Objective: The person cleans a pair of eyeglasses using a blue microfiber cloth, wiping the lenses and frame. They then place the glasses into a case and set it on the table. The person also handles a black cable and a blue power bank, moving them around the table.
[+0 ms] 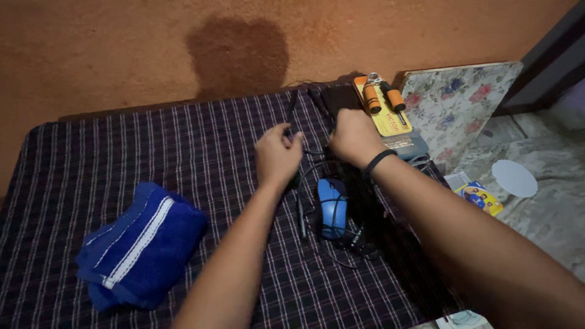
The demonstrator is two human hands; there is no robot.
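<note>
My left hand (277,157) and my right hand (354,137) reach out over a bed covered in a dark checked sheet (201,146). Each hand is closed on a thin black cable (308,152) that runs between them and loops down. The right hand rests at the edge of a flat black object (341,97), and a black band circles that wrist. A blue computer mouse (332,208) lies just below the hands, among the cable loops.
A folded blue towel with white stripes (140,244) lies at the left. A hand grip trainer with orange handles (382,96) sits on a yellow packet at the bed's far right. Beyond it are a floral board (457,103), a white disc (515,178) and a small colourful packet (481,198).
</note>
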